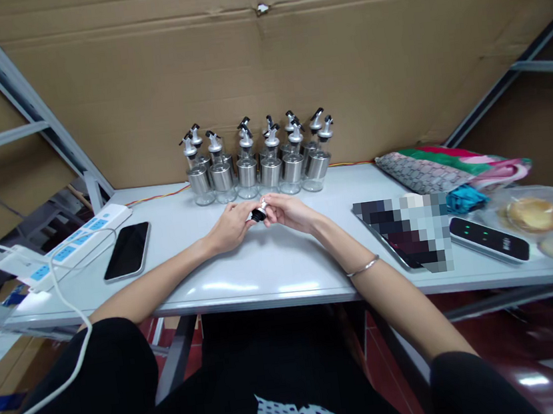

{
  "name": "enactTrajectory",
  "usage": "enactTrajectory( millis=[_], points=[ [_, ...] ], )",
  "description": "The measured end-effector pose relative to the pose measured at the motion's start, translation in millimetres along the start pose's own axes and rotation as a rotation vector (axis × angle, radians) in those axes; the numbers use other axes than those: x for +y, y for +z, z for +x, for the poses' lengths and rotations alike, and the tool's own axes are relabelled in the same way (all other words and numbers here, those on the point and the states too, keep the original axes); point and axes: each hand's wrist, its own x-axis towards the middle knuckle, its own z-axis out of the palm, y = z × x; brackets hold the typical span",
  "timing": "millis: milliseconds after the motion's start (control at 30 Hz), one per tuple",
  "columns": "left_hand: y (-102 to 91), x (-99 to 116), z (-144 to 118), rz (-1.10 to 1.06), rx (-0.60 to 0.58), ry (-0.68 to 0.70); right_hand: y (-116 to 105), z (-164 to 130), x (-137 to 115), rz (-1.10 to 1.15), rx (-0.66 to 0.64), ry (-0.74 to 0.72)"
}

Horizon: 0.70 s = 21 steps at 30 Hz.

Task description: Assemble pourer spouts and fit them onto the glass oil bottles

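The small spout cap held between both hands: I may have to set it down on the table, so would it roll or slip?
The spout cap looks small and probably light, pinched between the left hand and right hand. Its rounded body would likely roll on the smooth, glossy table. The shiny metal tip may be slippery, so a fingertip grip seems wise.

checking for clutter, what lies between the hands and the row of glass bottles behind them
Head view: only bare white table lies between the hands, left and right, and the bottles.

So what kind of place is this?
Probably a small assembly or packing workstation: a white table walled with cardboard, rows of identical glass dispenser bottles, both hands holding one pourer cap.
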Motion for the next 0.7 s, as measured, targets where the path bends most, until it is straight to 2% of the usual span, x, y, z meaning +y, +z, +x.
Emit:
enactTrajectory(
  millis=[267, 367, 500, 567, 700],
  points=[
    [-2.3, 1.1, 1.6, 0.013, -0.001, 0.011, 1.1, -0.5, -0.4, -0.005, 0.000, 0.018],
    [-1.3, -0.8, 0.1, -0.071, 0.060, 0.030, 0.7, 0.0, -0.9, 0.015, 0.000, 0.002],
    [-0.4, 0.3, 0.5, -0.222, 0.150, -0.029, -0.2, 2.1, -0.1, 0.042, 0.051, -0.012],
    [-1.5, 1.9, 1.6, -0.246, 0.146, -0.042, -0.7, 4.1, 1.5, -0.018, 0.107, -0.025],
    [-4.9, 1.3, 3.0, -0.216, 0.150, -0.078, -1.2, 7.5, 3.1, -0.238, 0.329, -0.133]
  ],
)
